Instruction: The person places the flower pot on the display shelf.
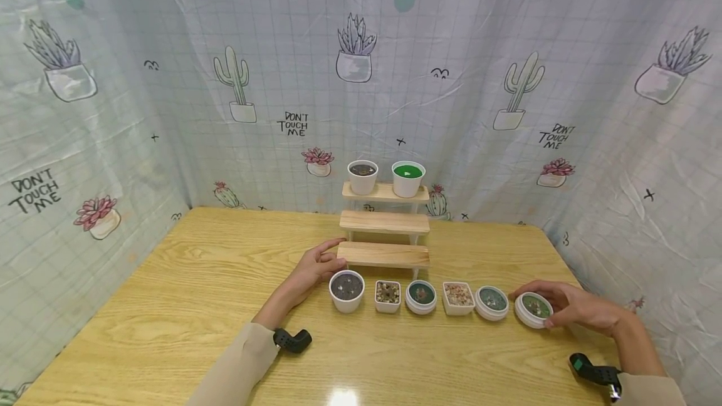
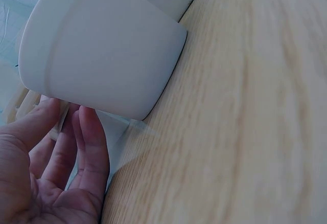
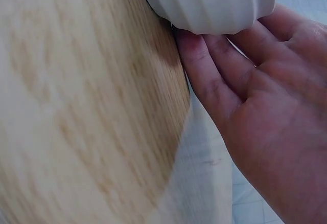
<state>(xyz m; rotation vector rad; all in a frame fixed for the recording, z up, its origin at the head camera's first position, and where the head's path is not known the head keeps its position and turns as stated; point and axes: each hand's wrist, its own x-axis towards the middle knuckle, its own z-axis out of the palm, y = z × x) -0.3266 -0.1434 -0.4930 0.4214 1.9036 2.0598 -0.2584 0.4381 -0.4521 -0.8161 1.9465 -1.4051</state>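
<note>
My left hand (image 1: 313,271) pinches the left end of the lowest board of a three-tier wooden stand (image 1: 383,254), thumb on the near side. In the left wrist view a large white pot (image 2: 107,45) hides most of that hold. This same pot, dark-filled, stands just in front of the stand's left end. At the right end of the row of pots, my right hand (image 1: 581,306) holds a round white pot with a green top (image 1: 533,309), thumb in front and fingers behind. Its ribbed side (image 3: 214,4) shows against the fingers in the right wrist view.
Left to right along the row sit a square pot of pebbles (image 1: 388,296), a round green pot (image 1: 420,297), another square pot (image 1: 458,298) and a round pot (image 1: 492,303). On the top board stand a brown-filled pot (image 1: 363,176) and a green-filled pot (image 1: 408,178). A curtain hangs behind.
</note>
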